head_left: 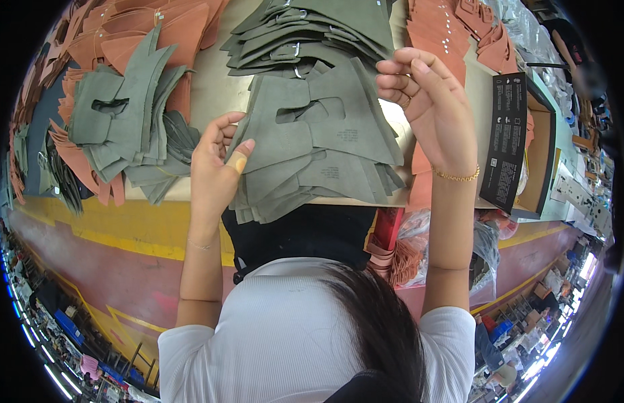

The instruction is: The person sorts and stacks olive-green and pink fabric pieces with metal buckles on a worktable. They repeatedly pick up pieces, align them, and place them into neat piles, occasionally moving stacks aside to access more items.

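A pile of flat grey-green suede cut pieces point(278, 148) lies before me at the table's near edge. The top piece has a cut-out slot and small printed marks. At its left edge my left hand point(218, 168) grips with the thumb on top, and a yellowish patch shows on that thumb. My right hand point(433, 107) is raised beside the pile's upper right corner. Its fingers are loosely curled and apart, with nothing visible in them. Just beyond lies a stack of grey-green pieces with metal buckles point(295, 50).
Another grey-green pile point(114, 114) lies at left, partly over orange-brown pieces point(171, 40). More orange-brown pieces point(436, 40) lie at right. An opened black box point(503, 141) stands at the table's right end. Below the table are a red bin point(387, 228) and plastic bags.
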A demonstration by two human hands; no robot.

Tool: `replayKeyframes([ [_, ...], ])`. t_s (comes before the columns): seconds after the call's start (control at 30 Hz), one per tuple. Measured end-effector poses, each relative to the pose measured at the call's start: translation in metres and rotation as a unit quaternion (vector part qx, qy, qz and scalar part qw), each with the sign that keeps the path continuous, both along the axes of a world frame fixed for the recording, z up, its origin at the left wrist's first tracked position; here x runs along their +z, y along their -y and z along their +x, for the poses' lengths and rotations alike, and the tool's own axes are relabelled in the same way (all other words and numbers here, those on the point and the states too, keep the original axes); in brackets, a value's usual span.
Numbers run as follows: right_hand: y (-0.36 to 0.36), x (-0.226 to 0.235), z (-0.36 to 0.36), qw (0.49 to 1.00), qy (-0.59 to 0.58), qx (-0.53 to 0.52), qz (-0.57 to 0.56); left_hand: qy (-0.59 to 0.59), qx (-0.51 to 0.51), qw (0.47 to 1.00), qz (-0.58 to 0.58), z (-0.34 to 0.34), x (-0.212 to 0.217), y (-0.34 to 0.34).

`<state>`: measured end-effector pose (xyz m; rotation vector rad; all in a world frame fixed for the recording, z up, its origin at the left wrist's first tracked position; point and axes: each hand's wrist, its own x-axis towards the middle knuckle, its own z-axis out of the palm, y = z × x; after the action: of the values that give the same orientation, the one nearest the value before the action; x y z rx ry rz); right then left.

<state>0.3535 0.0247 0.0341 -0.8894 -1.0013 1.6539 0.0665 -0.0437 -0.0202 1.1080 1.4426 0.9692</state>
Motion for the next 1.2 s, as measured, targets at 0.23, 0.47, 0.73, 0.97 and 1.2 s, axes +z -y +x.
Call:
replayKeyframes([
  [0.23,0.013,-0.001,0.0,0.996,0.057,-0.03,0.056,0.14,0.09,0.97,0.18,-0.04,0.061,0.007],
  [0.47,0.025,-0.009,0.003,0.995,0.058,-0.055,0.056,0.155,-0.026,0.934,0.322,-0.177,0.175,-0.001],
  [0.73,0.038,-0.02,0.007,0.993,0.082,-0.078,0.04,-0.11,0.166,0.916,0.348,-0.233,0.165,-0.055],
  [0.97,0.045,-0.014,0.009,0.987,0.128,-0.077,0.058,-0.282,0.088,0.946,0.133,-0.269,0.086,-0.083],
  [1.2,0.051,-0.012,0.0,0.975,0.189,-0.086,0.077,-0.446,0.211,0.845,0.204,-0.19,0.104,-0.056],
])
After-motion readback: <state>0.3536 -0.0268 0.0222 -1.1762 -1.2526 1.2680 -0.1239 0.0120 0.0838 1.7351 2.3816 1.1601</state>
